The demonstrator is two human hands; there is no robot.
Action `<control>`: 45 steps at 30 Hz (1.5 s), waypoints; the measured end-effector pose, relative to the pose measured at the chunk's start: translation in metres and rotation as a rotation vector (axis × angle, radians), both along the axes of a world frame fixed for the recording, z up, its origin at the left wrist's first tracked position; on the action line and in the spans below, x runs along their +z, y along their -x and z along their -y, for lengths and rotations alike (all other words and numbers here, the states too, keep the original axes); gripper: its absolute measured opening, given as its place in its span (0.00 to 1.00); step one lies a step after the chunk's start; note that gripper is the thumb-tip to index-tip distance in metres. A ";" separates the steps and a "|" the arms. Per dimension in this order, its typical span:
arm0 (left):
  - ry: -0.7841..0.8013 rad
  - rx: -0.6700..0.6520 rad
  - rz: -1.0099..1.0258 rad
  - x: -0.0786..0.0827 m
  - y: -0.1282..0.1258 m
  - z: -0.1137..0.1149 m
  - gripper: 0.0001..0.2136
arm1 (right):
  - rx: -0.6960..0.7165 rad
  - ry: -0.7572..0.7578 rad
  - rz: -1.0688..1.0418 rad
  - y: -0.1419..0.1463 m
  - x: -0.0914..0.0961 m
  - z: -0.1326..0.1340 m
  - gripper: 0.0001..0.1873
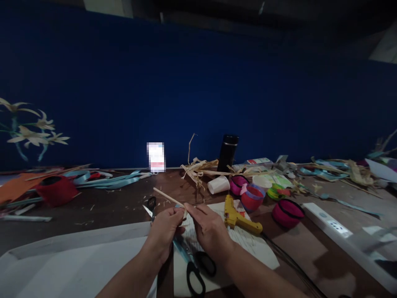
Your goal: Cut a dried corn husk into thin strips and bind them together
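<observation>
A thin, pale stick [167, 195] slants up to the left from between my two hands. My left hand [167, 227] pinches it near its lower end, thumb and fingers closed. Against its fingertips, my right hand [211, 227] has its fingers closed on the same end of the stick; the exact contact there is hidden. Below the hands lie scissors with black handles [196, 273], blades partly under my left hand, on a written sheet of paper [254, 248]. A yellow hot glue gun [242, 220] rests right of my right hand.
Small scissors [150, 207] lie beyond my left hand. Dried husk strips [198, 169], a black bottle [228, 153], a white cup [218, 185] and ribbon rolls [288, 213] stand behind. A white tray [77, 231] is at left, a power strip [331, 227] at right.
</observation>
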State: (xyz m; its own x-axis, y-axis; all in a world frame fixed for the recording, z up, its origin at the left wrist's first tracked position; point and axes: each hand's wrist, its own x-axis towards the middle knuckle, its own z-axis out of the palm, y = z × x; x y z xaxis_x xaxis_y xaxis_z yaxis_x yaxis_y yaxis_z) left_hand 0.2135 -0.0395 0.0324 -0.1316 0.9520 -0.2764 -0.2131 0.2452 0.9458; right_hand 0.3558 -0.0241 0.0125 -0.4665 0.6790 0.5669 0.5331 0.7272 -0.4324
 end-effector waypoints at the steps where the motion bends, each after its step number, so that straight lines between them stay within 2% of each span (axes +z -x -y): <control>1: 0.003 0.000 0.013 0.000 0.000 0.000 0.14 | -0.014 -0.015 0.026 0.000 0.000 0.000 0.24; 7: 0.019 0.004 0.039 0.004 -0.002 0.002 0.11 | -0.095 -0.021 0.041 -0.007 0.003 -0.013 0.23; 9: 0.020 0.011 0.036 0.006 -0.002 0.002 0.12 | -0.156 -0.009 -0.021 -0.016 0.005 -0.023 0.23; 12: 0.031 0.044 0.040 0.005 0.000 0.001 0.12 | -0.294 0.020 -0.244 -0.028 0.010 -0.033 0.18; 14: 0.043 0.067 0.047 0.001 0.003 -0.002 0.11 | -0.270 0.140 -0.396 -0.028 0.014 -0.032 0.16; 18: 0.052 0.091 0.048 -0.008 0.006 -0.006 0.10 | -0.030 0.597 -0.656 -0.012 0.016 -0.015 0.24; 20: 0.037 0.076 0.038 -0.009 0.006 -0.006 0.10 | 0.069 0.754 -0.684 -0.003 0.013 -0.010 0.27; 23: 0.001 0.034 0.025 -0.007 0.004 -0.004 0.12 | 0.128 0.835 -0.590 0.002 0.008 -0.010 0.23; 26: -0.022 0.031 0.002 -0.007 0.003 -0.003 0.13 | 0.135 0.780 -0.506 0.001 0.005 -0.012 0.17; 28: -0.031 0.030 -0.028 -0.010 0.003 -0.004 0.13 | 0.122 0.668 -0.456 0.001 0.004 -0.011 0.16; 32: -0.020 0.000 -0.049 -0.012 0.004 -0.006 0.13 | 0.083 0.328 -0.308 0.001 0.006 -0.004 0.23; 34: -0.002 -0.011 -0.032 -0.010 0.004 -0.005 0.13 | 0.073 0.229 -0.235 0.000 0.007 -0.001 0.26; 41: 0.020 0.019 -0.023 -0.002 0.000 0.001 0.11 | -0.051 0.136 -0.111 -0.007 0.003 -0.010 0.28; 45: 0.044 0.023 0.001 -0.003 0.000 0.001 0.11 | -0.170 0.149 -0.284 -0.020 0.008 -0.025 0.21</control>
State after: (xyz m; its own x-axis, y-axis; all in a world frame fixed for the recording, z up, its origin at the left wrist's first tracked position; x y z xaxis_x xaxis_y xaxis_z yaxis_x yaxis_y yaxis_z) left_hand 0.2135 -0.0409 0.0290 -0.1534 0.9354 -0.3185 -0.2203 0.2818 0.9338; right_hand 0.3755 0.0007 0.0204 -0.1780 0.8182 0.5467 0.4839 0.5566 -0.6753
